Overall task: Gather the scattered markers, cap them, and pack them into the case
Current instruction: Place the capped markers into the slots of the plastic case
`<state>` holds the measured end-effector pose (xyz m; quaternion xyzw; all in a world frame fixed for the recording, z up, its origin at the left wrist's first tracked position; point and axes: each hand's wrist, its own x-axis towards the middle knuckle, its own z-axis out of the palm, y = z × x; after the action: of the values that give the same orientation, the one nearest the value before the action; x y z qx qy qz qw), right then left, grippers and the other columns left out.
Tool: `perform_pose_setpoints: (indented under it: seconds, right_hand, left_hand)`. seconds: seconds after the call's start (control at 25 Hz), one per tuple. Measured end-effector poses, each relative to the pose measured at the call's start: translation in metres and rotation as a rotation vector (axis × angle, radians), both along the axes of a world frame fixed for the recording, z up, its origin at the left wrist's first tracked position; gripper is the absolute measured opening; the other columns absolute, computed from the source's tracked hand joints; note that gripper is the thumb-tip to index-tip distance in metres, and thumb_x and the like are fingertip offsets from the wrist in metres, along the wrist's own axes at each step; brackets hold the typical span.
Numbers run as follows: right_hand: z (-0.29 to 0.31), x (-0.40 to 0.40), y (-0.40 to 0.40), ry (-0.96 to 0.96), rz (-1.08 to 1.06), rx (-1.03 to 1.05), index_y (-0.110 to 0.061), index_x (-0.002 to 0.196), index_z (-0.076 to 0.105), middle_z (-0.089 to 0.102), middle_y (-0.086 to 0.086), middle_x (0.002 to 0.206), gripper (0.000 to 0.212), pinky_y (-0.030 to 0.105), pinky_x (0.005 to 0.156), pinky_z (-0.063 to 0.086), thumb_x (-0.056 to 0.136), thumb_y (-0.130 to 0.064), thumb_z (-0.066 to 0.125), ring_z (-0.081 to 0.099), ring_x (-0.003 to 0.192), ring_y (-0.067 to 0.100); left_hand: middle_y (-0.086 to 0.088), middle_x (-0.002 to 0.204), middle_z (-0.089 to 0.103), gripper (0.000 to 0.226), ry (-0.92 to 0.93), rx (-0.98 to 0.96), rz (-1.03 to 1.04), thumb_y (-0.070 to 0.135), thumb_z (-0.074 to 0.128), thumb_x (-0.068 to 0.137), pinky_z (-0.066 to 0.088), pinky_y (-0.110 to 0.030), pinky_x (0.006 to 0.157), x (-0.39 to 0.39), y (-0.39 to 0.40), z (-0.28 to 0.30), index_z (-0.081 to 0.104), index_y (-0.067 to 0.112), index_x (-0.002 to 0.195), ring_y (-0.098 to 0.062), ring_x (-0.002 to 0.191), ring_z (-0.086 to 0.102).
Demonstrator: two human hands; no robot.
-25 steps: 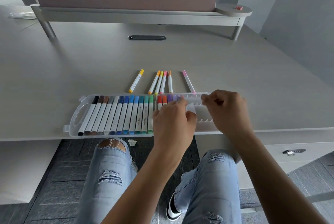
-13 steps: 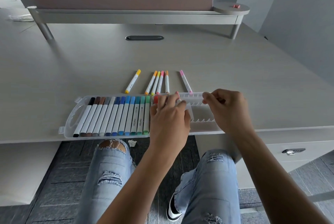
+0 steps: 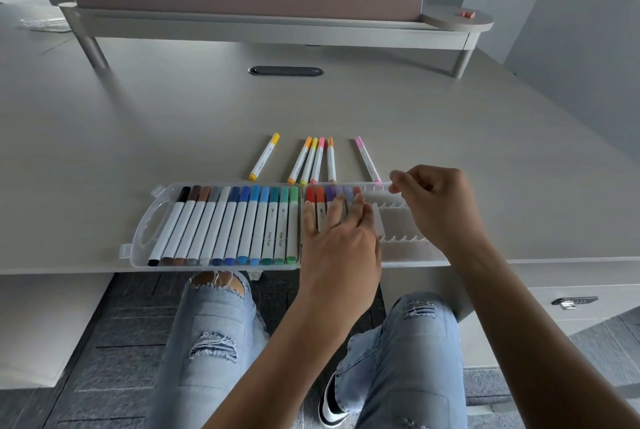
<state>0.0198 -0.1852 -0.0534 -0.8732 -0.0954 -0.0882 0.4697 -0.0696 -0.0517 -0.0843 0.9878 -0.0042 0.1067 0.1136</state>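
Left hand [image 3: 341, 220] lies flat, fingers spread, pressing the red-purple markers [image 3: 320, 201] into the case [image 3: 145, 238] at the desk [image 3: 173, 137] edge. Right hand [image 3: 438, 206] pinches the case's far rim. Six loose markers [image 3: 317, 160] wait beyond. Seat each fully before fetching more.

Lying flat on the table [image 3: 138, 137] at its near edge: the open case [image 3: 412, 252]. Resting on the packed markers [image 3: 313, 201] in the middle of the case: the left fingers [image 3: 334, 217], spread. Left of those fingers, filling the case's left half side by side: a row of markers [image 3: 235, 224]. Right of them, holding the case's far rim: the right fingers [image 3: 398, 180], curled. Between the two sets of fingers and nearer than the right ones: empty slots [image 3: 398, 220]. Behind the fingers, loose on the table just past the case: six markers [image 3: 317, 160], one [image 3: 265, 156] apart at left, one [image 3: 367, 160] apart at right, touching the rim beside the right fingers.
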Motion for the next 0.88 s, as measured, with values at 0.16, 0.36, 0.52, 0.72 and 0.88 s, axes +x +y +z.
perform_pose_setpoints:
  seconds: [0.16, 0.36, 0.52, 0.72, 0.88]
  right_hand:
    - [0.002, 0.018, 0.013, 0.042, -0.012, -0.082, -0.019, 0.069, 0.076, 0.056, 0.003, 0.051, 0.028, 0.020, 0.043, 0.028, 0.094, -0.028, 0.065, 0.039, 0.041, 0.008]
    - [0.002, 0.062, 0.031, 0.043, -0.048, -0.263, -0.016, 0.078, 0.075, 0.062, -0.007, 0.058, 0.024, 0.026, 0.057, 0.041, 0.093, -0.032, 0.068, 0.058, 0.061, 0.017]
    - [0.000, 0.102, 0.041, 0.115, -0.005, -0.498, -0.021, 0.079, 0.070, 0.072, 0.006, 0.088, 0.016, 0.031, 0.072, 0.050, 0.088, -0.034, 0.074, 0.064, 0.087, 0.029]
    - [-0.005, 0.118, 0.050, 0.119, -0.033, -0.634, -0.022, 0.072, 0.067, 0.070, 0.008, 0.085, 0.022, 0.037, 0.071, 0.057, 0.082, -0.038, 0.079, 0.065, 0.079, 0.032]
    - [-0.007, 0.119, 0.054, 0.123, -0.058, -0.684, -0.013, 0.083, 0.073, 0.070, 0.005, 0.076, 0.033, 0.040, 0.065, 0.062, 0.086, -0.045, 0.073, 0.067, 0.067, 0.028]
  left_hand:
    - [-0.001, 0.167, 0.022, 0.057, 0.023, 0.036, -0.027, 0.038, 0.034, 0.105, 0.003, -0.064, 0.120, -0.003, 0.002, 0.002, 0.029, 0.017, 0.158, -0.024, 0.157, 0.008]
    - [-0.002, 0.169, 0.013, 0.062, 0.042, 0.015, -0.048, 0.043, 0.015, 0.105, -0.008, -0.063, 0.119, -0.006, 0.001, 0.004, 0.019, 0.015, 0.160, -0.022, 0.157, -0.001]
    - [0.000, 0.156, 0.046, 0.056, 0.007, -0.124, -0.023, 0.043, 0.023, 0.105, 0.009, -0.061, 0.122, -0.001, 0.004, 0.013, 0.052, 0.018, 0.145, -0.023, 0.149, 0.031]
    - [0.001, 0.105, 0.065, 0.031, -0.122, -0.316, 0.153, 0.040, 0.047, 0.103, 0.052, -0.039, 0.090, 0.046, 0.034, 0.038, 0.066, 0.016, 0.111, -0.018, 0.100, 0.059]
    - [-0.005, 0.097, 0.067, 0.014, -0.085, -0.209, 0.324, 0.028, 0.059, 0.098, 0.040, -0.034, 0.066, 0.094, 0.061, 0.047, 0.063, 0.016, 0.094, -0.021, 0.083, 0.056]
